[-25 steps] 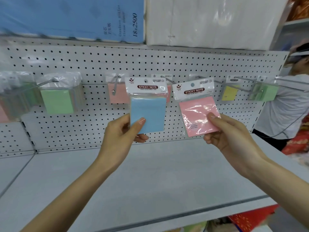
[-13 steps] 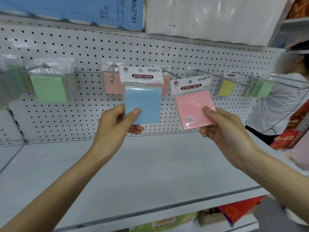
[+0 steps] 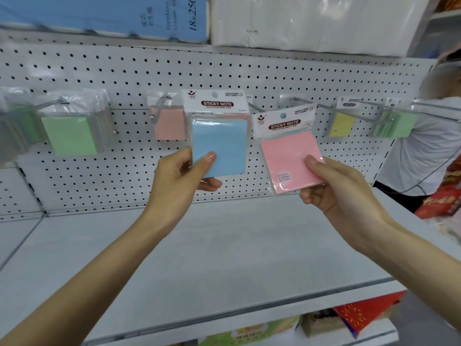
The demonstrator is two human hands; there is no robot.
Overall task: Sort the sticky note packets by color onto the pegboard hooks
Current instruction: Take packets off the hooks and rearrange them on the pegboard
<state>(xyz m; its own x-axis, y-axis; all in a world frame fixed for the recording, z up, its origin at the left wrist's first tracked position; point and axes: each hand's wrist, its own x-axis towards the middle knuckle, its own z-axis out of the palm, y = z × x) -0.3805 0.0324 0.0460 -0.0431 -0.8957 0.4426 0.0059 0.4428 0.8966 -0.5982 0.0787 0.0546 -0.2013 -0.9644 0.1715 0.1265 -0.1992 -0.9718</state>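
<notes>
- our left hand [image 3: 179, 178] grips the blue sticky note packet [image 3: 219, 146] at its lower left corner, thumb on the front, fingers curled behind
- that packet is upright in the air in front of the pegboard [image 3: 224, 71], on no hook, with its white "STICKY NOTE" header card on top
- our right hand [image 3: 344, 193] pinches the pink sticky note packet [image 3: 287, 161] at its lower right corner, thumb on the front, fingers curled behind
- the pink one is tilted, top leaning left; it sits just beside the blue one without touching it, also in the air before the pegboard
- one metal hook [image 3: 255, 107] shows in the gap between the two held packets
- hung pink packets [image 3: 169, 124] are on a hook behind, with their right side hidden by the blue packet
- a thick stack of green packets [image 3: 69, 133] hangs further left; the packets at the far left edge are too blurred for us to call
- a yellow packet [image 3: 341, 124] hangs right of our pink one, then more green ones [image 3: 399, 124] on the next hook
- a grey shelf [image 3: 224, 245] runs under both hands
- above the pegboard, a blue tissue pack [image 3: 99, 13] sits next to a white wrapped pack [image 3: 311, 21]
- another person in a white shirt [image 3: 424, 151] stands at the right edge
</notes>
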